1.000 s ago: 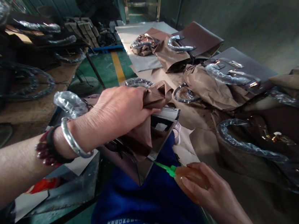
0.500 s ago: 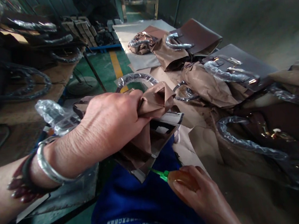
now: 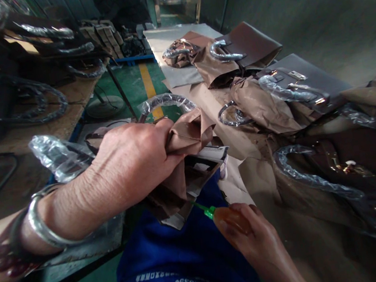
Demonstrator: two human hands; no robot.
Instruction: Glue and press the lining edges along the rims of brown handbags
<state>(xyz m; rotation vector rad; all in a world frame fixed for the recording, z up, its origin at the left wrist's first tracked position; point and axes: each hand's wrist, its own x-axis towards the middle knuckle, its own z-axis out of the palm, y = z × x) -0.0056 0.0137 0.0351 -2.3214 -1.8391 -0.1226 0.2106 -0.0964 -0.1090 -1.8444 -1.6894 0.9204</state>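
My left hand [image 3: 132, 166] is closed around a bunch of brown paper [image 3: 187, 134] stuffed into an open brown handbag [image 3: 192, 177] that rests on my lap. The bag's plastic-wrapped handle [image 3: 164, 102] arches just behind my knuckles. My right hand [image 3: 251, 238] grips a small amber squeeze bottle [image 3: 232, 220] with a green nozzle [image 3: 205, 210]. The nozzle tip points up-left at the bag's lower edge. A silver bangle [image 3: 43, 223] and dark beads ring my left wrist.
Several brown handbags [image 3: 248, 46] with wrapped handles and crumpled paper lie on the table [image 3: 180, 75] ahead and to the right. Dark bags [image 3: 13, 89] cover a bench at left. My blue apron [image 3: 178, 261] fills the bottom. A green floor with a yellow line [image 3: 147, 84] runs between.
My left hand has drawn nearer to the camera while still gripping the paper. My right hand with the bottle has shifted slightly, and the nozzle has stayed at the bag's lower edge.
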